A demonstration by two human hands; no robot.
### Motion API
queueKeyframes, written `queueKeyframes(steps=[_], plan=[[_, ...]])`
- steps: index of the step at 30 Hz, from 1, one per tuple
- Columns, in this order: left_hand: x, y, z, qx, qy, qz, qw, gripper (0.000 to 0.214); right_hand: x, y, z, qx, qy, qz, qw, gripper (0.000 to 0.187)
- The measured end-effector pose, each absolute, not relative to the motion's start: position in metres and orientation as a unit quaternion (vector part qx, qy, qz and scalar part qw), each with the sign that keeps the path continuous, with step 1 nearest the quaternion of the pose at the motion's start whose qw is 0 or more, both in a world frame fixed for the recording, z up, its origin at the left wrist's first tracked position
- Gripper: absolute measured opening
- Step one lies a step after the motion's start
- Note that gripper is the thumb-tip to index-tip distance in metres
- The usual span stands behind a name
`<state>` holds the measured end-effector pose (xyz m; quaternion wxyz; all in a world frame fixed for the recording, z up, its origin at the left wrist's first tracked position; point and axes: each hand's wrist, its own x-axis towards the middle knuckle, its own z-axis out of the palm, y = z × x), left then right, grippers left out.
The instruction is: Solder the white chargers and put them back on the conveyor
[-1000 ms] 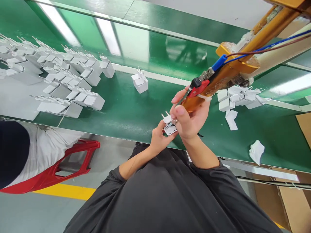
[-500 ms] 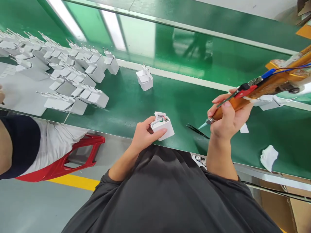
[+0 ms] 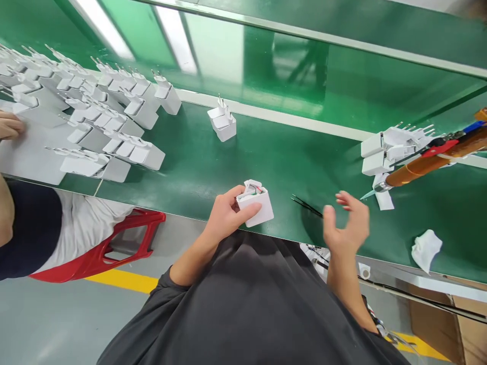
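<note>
My left hand (image 3: pixel 232 212) grips a white plug adapter housing (image 3: pixel 260 209) at the near edge of the green bench. Its top is open, with coloured wires and a loose white piece showing. My right hand (image 3: pixel 347 223) is empty, thumb and fingers apart, slightly blurred, just right of the black tweezers (image 3: pixel 305 204) lying on the bench. Beyond that hand, an orange glue dispenser (image 3: pixel 422 170) with a pale blue tip (image 3: pixel 368 194) rests over a small white paper (image 3: pixel 385 199).
Many white adapters (image 3: pixel 140 152) with pins up crowd the left; one adapter (image 3: pixel 222 121) stands alone mid-bench. Several more adapters (image 3: pixel 375 147) are at the right, and a crumpled white tissue (image 3: pixel 426 249) lies nearer. A co-worker's hand (image 3: pixel 9 125) and red stool (image 3: pixel 140 243) are at left.
My right hand has let go of the glue dispenser, which now lies farther right, and has drawn back toward the tweezers. My left hand still holds the adapter housing.
</note>
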<state>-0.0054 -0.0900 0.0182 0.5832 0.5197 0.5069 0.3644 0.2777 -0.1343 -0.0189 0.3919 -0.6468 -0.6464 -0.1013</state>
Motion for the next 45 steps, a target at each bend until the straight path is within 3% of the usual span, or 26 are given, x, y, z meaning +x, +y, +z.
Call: queueKeyframes(steps=[3, 5, 9, 12, 18, 25, 41, 45], plan=[[-0.003, -0.090, 0.018, 0.541, 0.512, 0.353, 0.566, 0.030, 0.274, -0.144, -0.038, -0.684, -0.684, -0.016, 0.253, 0.036], [0.001, -0.090, 0.018, 0.575, 0.522, 0.351, 0.523, 0.029, 0.274, -0.144, -0.043, -0.690, -0.684, -0.022, 0.234, 0.023], [0.013, -0.091, 0.014, 0.646, 0.540, 0.370, 0.392, 0.029, 0.265, -0.141, -0.026, -0.648, -0.679, 0.044, 0.343, 0.009], [0.021, -0.091, 0.010, 0.687, 0.539, 0.402, 0.275, 0.028, 0.246, -0.140, 0.004, -0.587, -0.692, 0.076, 0.414, 0.012], [0.026, -0.090, 0.005, 0.729, 0.517, 0.434, 0.114, 0.029, 0.211, -0.134, 0.036, -0.503, -0.757, 0.047, 0.414, 0.021], [0.024, -0.091, 0.003, 0.738, 0.516, 0.426, 0.085, 0.031, 0.203, -0.129, 0.037, -0.497, -0.765, 0.020, 0.409, 0.021], [0.018, -0.089, 0.000, 0.750, 0.509, 0.415, 0.081, 0.031, 0.207, -0.129, 0.044, -0.472, -0.777, 0.099, 0.405, 0.018], [0.015, -0.088, 0.004, 0.761, 0.499, 0.410, 0.064, 0.029, 0.219, -0.122, 0.052, -0.461, -0.802, 0.088, 0.370, 0.020]])
